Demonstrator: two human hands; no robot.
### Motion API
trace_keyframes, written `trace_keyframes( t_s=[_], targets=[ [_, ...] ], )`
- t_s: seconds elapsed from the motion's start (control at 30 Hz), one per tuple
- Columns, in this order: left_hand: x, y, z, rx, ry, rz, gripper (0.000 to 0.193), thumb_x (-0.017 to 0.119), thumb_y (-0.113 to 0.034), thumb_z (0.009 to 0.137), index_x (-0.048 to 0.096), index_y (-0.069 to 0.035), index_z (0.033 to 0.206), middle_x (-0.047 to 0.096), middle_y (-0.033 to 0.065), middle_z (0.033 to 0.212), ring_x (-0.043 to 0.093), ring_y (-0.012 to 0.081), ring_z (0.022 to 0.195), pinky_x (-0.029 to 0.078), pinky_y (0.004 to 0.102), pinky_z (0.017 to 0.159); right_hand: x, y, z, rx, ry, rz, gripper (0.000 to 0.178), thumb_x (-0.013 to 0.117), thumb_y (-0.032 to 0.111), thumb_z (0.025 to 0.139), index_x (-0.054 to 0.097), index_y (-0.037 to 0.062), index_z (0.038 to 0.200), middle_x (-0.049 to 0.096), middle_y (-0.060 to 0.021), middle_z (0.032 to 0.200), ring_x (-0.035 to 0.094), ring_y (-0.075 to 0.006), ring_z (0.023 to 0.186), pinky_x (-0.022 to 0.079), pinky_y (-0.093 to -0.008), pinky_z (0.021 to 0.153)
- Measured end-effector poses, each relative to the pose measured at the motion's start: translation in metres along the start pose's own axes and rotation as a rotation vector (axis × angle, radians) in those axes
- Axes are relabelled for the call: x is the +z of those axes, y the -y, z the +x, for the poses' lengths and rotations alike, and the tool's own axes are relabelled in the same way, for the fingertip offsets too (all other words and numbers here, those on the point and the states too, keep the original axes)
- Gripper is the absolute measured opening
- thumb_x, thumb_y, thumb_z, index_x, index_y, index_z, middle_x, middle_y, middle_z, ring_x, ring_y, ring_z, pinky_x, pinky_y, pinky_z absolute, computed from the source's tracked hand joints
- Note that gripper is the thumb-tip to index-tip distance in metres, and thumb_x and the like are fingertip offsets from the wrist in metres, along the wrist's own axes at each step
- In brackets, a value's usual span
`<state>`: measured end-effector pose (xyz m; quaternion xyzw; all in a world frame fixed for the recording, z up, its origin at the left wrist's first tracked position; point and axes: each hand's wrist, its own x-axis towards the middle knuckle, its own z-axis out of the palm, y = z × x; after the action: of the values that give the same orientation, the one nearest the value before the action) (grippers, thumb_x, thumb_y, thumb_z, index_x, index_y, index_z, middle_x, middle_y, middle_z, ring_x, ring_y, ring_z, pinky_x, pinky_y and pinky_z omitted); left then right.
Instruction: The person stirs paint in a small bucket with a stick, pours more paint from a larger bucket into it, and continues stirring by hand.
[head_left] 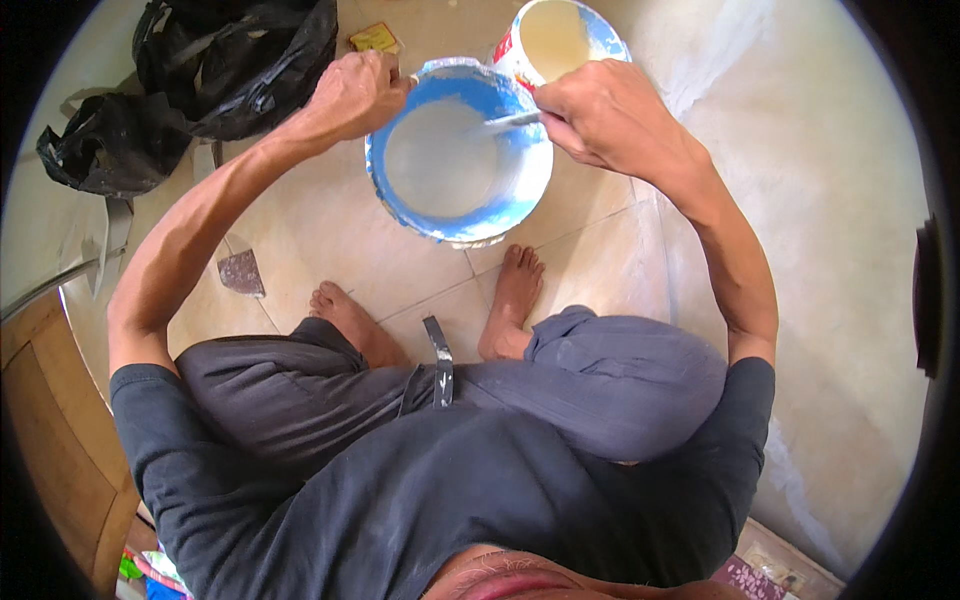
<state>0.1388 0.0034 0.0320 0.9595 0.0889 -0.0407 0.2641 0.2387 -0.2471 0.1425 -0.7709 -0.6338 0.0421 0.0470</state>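
A blue-walled bucket (458, 88) stands on the tiled floor in front of my feet, holding a smooth white liquid (440, 165) that looks like paint. My left hand (362, 95) is closed on the far left part of its rim. Over the right side of the bucket, my right hand (605, 115) grips a pale, stick-like tool (514, 122). The tool slants down to the left, and its lower end is in the white liquid, so its tip is hidden. Just behind, close to my right hand, is a second bucket (606, 36) with cream-coloured liquid in it.
Crumpled black plastic bags (235, 75) lie at the far left, with a small yellow packet (373, 38) beside them. A brown broken tile piece (240, 273) rests left of my feet. A pale wall (800, 250) rises on the right; a wooden panel (65, 440) stands at the left.
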Motion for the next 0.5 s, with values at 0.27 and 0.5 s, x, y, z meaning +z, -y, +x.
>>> trace_keyframes(
  t_s=[0.27, 0.5],
  targets=[
    [-0.006, 0.019, 0.002, -0.043, 0.16, -0.18, 0.048, 0.058, -0.046, 0.093, 0.071, 0.0, 0.089, 0.067, 0.0135, 0.07, 0.068, 0.019, 0.062, 0.055, 0.0326, 0.061, 0.069, 0.012, 0.029, -0.282, -0.051, -0.105, 0.007, 0.059, 0.009, 0.08, 0.059, 0.0023, 0.081, 0.062, -0.0154, 0.071, 0.063, -0.0353, 0.066, 0.047, -0.0447, 0.058],
    [-0.017, 0.037, -0.003, -0.221, 0.214, -0.422, 0.06, 0.05, -0.059, 0.096, 0.066, -0.002, 0.106, 0.069, 0.0122, 0.089, 0.069, 0.0174, 0.078, 0.058, 0.0303, 0.073, 0.06, 0.025, 0.005, -0.239, 0.104, 0.034, 0.012, 0.06, 0.004, 0.068, 0.057, -0.0008, 0.058, 0.057, -0.02, 0.06, 0.062, -0.0384, 0.061, 0.047, -0.0459, 0.054]
  ],
)
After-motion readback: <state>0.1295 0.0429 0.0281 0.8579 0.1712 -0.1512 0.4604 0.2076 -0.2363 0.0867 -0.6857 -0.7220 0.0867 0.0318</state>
